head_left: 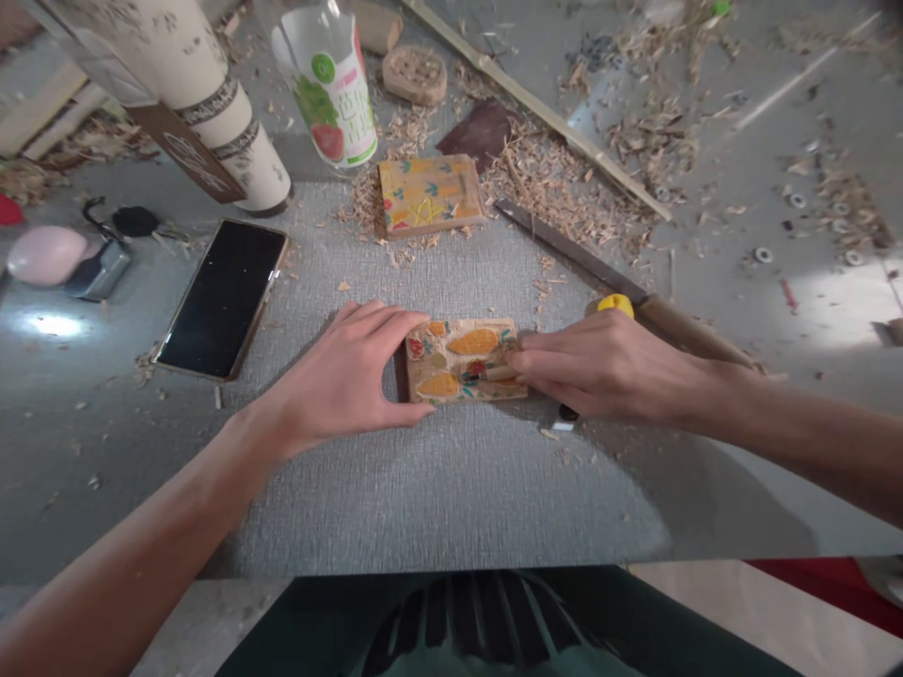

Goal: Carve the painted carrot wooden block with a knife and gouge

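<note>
A small painted wooden block (451,362) with orange and yellow shapes lies on a grey textured mat (437,470). My left hand (345,376) clamps the block's left end between thumb and fingers. My right hand (599,367) is closed on a thin carving tool (486,374) whose tip rests on the block's right part. A yellow-ended object (616,303) peeks out just behind my right hand.
A second painted block (427,195) lies farther back amid wood shavings. A phone (224,296) rests left of the mat. A drink bottle (330,85), a paper roll (204,103), a long knife (607,277), a bamboo strip (543,113) and a round wooden piece (416,73) are behind.
</note>
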Available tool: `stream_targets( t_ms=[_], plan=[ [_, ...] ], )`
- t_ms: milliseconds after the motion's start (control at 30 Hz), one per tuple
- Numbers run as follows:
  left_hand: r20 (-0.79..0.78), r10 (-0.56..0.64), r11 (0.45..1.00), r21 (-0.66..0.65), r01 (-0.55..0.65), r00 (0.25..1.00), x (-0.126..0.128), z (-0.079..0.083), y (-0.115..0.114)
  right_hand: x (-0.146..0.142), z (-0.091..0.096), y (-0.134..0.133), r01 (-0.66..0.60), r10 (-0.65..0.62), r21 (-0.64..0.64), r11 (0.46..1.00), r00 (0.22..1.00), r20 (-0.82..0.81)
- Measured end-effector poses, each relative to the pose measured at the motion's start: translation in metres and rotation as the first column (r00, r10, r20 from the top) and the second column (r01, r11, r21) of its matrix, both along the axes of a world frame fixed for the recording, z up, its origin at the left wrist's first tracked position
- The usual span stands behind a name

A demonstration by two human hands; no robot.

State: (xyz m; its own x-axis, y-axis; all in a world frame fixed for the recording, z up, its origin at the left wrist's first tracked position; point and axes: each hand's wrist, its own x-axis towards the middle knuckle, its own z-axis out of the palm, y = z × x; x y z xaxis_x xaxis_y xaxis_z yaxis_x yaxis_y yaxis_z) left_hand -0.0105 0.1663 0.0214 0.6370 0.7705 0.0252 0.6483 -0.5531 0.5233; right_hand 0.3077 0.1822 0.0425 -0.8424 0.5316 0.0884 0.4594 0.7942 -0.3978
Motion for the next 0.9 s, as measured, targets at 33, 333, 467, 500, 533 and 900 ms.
stream_targets(
  t_ms=[33, 333, 467, 500, 533, 900],
  plan=[
    [-0.001, 0.004, 1.000, -0.002, -0.004, 1.000, 0.000, 0.000, 0.000, -0.003, 0.002, 0.001, -0.065, 0.065, -0.012, 0.998, 0.998, 0.011],
    [-0.016, -0.002, 0.999, -0.040, 0.001, 1.000, 0.000, 0.005, 0.000, 0.003, 0.016, 0.003, 0.032, -0.036, -0.092, 0.995, 0.998, -0.045],
    [-0.014, -0.004, 1.000, -0.017, 0.004, 1.000, 0.000, 0.004, 0.000, 0.016, 0.019, -0.007, 0.143, -0.142, 0.064, 0.988, 0.990, -0.016],
    [-0.016, -0.002, 1.000, -0.011, 0.002, 1.000, 0.000, 0.003, 0.000, 0.015, 0.019, -0.010, 0.176, -0.177, 0.081, 0.981, 0.984, 0.002],
    [-0.019, 0.000, 1.000, -0.007, 0.000, 1.000, 0.000, 0.003, 0.000, 0.013, 0.018, -0.013, 0.219, -0.221, 0.092, 0.971, 0.975, 0.009],
    [-0.037, 0.007, 1.000, -0.007, -0.007, 0.999, 0.000, 0.004, -0.002, 0.001, -0.004, -0.015, 0.471, -0.451, 0.068, 0.879, 0.871, -0.195]
  ],
)
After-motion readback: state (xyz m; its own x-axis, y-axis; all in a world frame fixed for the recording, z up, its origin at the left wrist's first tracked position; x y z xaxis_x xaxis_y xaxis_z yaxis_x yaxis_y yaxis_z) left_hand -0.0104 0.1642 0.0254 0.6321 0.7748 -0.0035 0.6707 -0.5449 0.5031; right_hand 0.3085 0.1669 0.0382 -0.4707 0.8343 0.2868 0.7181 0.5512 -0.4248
